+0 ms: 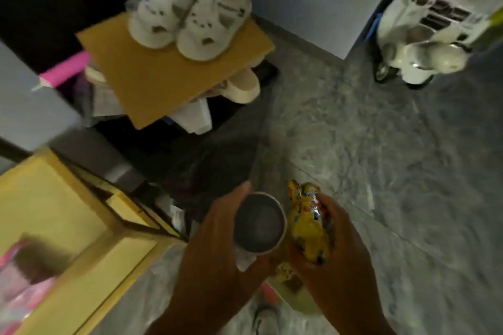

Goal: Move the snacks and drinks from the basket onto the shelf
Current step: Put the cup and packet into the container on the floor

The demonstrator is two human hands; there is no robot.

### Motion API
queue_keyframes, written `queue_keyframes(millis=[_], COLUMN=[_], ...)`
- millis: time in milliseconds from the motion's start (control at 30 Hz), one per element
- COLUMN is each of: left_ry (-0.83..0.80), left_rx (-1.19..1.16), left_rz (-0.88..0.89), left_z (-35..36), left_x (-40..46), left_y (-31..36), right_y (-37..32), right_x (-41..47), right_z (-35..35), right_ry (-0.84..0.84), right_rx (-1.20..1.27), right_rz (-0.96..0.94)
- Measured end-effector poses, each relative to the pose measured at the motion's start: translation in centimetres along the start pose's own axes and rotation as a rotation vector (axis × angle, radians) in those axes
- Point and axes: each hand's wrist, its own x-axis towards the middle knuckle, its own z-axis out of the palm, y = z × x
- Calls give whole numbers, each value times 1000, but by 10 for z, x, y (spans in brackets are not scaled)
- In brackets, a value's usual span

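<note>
Between the hands: can (259, 223) and snack packet (309, 228) side by side.
Left hand (217, 247): fingers wrapped round can.
Right hand (337, 250): grips yellow snack packet.

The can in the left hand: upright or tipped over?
Upright. The can shows its round end face-on to the downward-looking camera, with the left hand curled round its side.
</note>
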Motion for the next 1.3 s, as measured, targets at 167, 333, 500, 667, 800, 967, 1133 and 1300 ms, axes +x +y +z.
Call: queue_keyframes(millis=[167,333,500,667,800,967,1133,1300], left_ry=[-284,-444,-515,-521,-376,-61,334,521], left_rx=[132,264,443,432,354,380,388,557], left_rz=[-34,-86,-79,-38,-7,22,37,-294], left_z=[129,205,232,221,171,43,-120,-253], left_x=[-6,-24,-39,-35,-25,-20,-56,-127], left_y=[-61,-131,-171,-161,-121,-63,-39,-77], right_y=[135,219,245,238,189,76,-58,-152], right_x=[7,0,-4,-2,4,12,3,-27], right_z=[31,73,90,86,62,45,91,170], right_ry=[-74,-250,-336,-388,-269,-57,-66,-367], right_rx=[-205,-352,-447,-530,-475,-275,-53,51], right_rz=[238,404,382,355,200,-249,-734,-891])
